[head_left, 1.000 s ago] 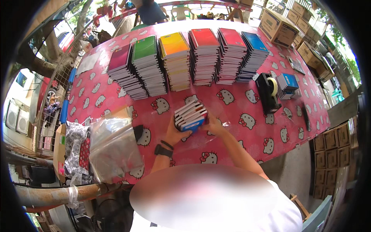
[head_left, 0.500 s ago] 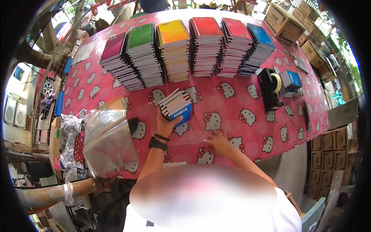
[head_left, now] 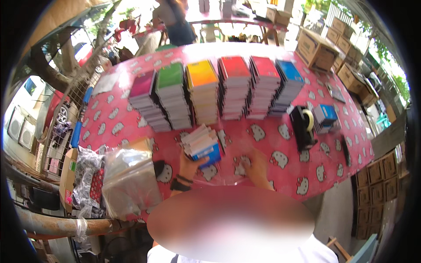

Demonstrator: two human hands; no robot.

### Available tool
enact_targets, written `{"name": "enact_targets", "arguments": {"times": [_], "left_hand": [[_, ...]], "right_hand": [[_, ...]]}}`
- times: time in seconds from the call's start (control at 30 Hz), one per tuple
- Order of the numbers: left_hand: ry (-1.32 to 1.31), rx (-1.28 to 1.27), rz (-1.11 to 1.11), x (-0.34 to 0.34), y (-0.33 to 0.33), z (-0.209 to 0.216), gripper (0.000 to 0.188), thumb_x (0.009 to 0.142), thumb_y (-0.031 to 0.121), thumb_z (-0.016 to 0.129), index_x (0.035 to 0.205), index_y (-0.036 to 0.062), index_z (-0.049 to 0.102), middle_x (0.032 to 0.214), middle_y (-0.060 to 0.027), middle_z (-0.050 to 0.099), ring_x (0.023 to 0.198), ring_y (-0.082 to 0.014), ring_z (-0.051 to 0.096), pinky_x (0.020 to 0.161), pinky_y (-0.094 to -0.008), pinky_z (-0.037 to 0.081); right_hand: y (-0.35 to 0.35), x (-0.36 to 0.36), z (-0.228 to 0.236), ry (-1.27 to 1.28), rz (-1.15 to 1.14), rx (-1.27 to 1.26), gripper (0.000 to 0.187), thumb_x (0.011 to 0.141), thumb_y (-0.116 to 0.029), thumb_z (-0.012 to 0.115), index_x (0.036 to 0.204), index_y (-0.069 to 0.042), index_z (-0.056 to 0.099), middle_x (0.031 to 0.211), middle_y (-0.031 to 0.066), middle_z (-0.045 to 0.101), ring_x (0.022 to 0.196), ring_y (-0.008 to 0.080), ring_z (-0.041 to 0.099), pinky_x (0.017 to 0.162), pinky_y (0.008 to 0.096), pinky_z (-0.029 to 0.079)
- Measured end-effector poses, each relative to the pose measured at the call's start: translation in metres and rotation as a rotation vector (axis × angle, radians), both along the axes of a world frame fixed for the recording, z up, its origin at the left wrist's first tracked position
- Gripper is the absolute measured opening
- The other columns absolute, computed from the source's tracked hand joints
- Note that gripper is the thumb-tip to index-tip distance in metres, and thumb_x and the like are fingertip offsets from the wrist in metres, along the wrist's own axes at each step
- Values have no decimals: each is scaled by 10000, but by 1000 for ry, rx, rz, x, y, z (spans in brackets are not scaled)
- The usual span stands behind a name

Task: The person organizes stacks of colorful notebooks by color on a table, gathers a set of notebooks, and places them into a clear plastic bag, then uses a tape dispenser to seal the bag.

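My left hand (head_left: 191, 167) grips a small stack of notebooks (head_left: 205, 149), tilted, with a blue cover showing and the page edges fanned out. Close by on the right, my right hand (head_left: 256, 168) is low over the table, its fingers drawn together on a clear plastic bag (head_left: 226, 182). The bag is see-through and its outline is hard to follow; motion blurs the fingertips. Beyond my hands stand tall stacks of spiral notebooks: purple (head_left: 142, 85), green (head_left: 170, 76), yellow (head_left: 202, 73), red (head_left: 234, 67), pinkish red (head_left: 265, 67) and blue (head_left: 289, 71).
A pink patterned cloth (head_left: 237, 140) covers the table. At the left lies a pile of clear plastic bags (head_left: 131, 184). To the right are a black tape dispenser (head_left: 302, 131), a small blue notebook stack (head_left: 325, 116) and a dark thin object (head_left: 345, 149). A carton (head_left: 316, 50) sits on the far corner.
The view has tipped up, so the table sits lower and a person shows at the far side. My right hand has shifted slightly forward; my left still holds the notebooks.
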State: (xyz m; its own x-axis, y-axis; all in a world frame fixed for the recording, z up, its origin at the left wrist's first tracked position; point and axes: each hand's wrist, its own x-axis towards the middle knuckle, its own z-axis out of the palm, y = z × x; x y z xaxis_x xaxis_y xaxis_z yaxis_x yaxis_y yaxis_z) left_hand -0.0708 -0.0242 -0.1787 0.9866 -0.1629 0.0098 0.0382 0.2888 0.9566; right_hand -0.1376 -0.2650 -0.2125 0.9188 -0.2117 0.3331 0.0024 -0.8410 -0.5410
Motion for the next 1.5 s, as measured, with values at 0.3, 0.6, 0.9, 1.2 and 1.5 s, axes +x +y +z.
{"name": "enact_targets", "arguments": {"times": [0.3, 0.6, 0.9, 1.2, 1.5], "left_hand": [[-116, 13, -71, -6, -17, -59, 718, 602, -23, 767, 1207, 14, 382, 1124, -81, 544, 1032, -169, 525, 914, -322, 426], [-160, 39, -71, -5, -17, -55, 757, 607, -11, 771, 1233, 7, 346, 1145, -97, 528, 1053, -173, 518, 914, -324, 432], [-223, 177, -84, -12, -29, -63, 757, 572, 80, 804, 1211, 10, 404, 1122, -97, 546, 1058, -192, 520, 916, -339, 418], [-156, 1, -184, -28, -26, -62, 773, 559, 13, 785, 1218, 41, 380, 1164, -75, 495, 1093, -188, 481, 953, -337, 384], [-204, 46, -236, -43, -5, -42, 857, 562, -83, 697, 1302, 73, 293, 1238, -79, 438, 1171, -186, 417, 976, -335, 365]], "right_hand": [[-41, -34, -5, 392, 94, 824, 361, 724, -25, 638, 1070, 9, 541, 860, 76, 625, 801, 143, 586, 704, 272, 476], [-40, -29, -5, 208, -29, 979, 416, 744, 0, 641, 1129, -10, 483, 893, 68, 608, 778, 134, 586, 643, 243, 473], [-47, -51, 10, 577, -163, 708, 722, 651, -36, 708, 1268, -24, 332, 974, 141, 559, 774, 241, 603, 565, 357, 510], [25, -5, 24, 102, 463, 577, 860, 591, -1, 711, 1322, -48, 261, 1261, 146, 409, 1148, 222, 435, 951, 340, 365], [38, 10, -24, 158, 620, 802, 879, 565, 39, 705, 1300, -59, 233, 1201, 121, 431, 1142, 222, 437, 964, 341, 353]]}}
